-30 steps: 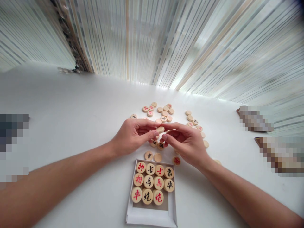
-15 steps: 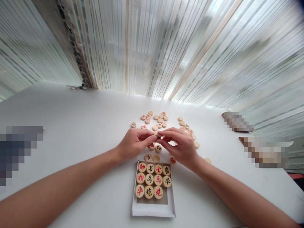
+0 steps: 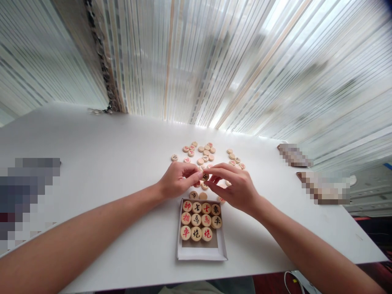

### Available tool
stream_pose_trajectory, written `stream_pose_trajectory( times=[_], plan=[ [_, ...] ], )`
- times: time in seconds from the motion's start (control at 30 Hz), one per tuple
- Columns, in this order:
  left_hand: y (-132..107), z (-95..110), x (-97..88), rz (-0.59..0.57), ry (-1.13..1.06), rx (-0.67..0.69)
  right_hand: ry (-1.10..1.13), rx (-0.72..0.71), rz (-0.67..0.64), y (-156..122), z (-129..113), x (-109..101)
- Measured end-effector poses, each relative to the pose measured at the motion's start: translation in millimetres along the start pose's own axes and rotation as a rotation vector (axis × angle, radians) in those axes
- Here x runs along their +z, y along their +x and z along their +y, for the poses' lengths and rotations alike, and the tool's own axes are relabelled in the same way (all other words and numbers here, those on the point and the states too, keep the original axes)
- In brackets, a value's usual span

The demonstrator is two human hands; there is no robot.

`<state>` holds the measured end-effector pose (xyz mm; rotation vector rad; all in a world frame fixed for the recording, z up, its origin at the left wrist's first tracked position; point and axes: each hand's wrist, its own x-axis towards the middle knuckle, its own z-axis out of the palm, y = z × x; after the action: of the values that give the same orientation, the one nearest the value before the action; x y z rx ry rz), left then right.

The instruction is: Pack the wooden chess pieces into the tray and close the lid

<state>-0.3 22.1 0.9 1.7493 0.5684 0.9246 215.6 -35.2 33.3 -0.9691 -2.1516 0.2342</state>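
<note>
My left hand (image 3: 177, 181) and my right hand (image 3: 234, 188) meet above the white table (image 3: 107, 163), fingertips pinched together on one round wooden chess piece (image 3: 205, 177) with a black character. Just below them lies a shallow white box (image 3: 200, 251) holding several wooden discs marked in red and black, laid in rows. Loose wooden chess pieces (image 3: 202, 153) lie scattered on the table beyond my fingers, and two more discs (image 3: 197, 195) sit at the box's far edge.
A striped curtain wall (image 3: 196, 61) rises behind the table. Blurred-out patches sit at the right (image 3: 324, 185) and the left (image 3: 27, 188) of the table. The table's near edge runs just below the box.
The view has pulled back and tilted, so the box and hands appear smaller and higher. The piece between my fingertips has turned to show its black character.
</note>
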Motion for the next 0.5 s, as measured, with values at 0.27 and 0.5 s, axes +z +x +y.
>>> stream_pose_trajectory(
  times=[0.27,0.5],
  plan=[
    [0.4,8.6,0.2,-0.020,0.093,0.074,-0.082,0.059,-0.017,-6.3,-15.7,7.5],
    [1.1,5.7,0.5,-0.061,0.106,0.071,-0.182,0.014,-0.084,-5.3,-25.4,-0.7]
  ],
)
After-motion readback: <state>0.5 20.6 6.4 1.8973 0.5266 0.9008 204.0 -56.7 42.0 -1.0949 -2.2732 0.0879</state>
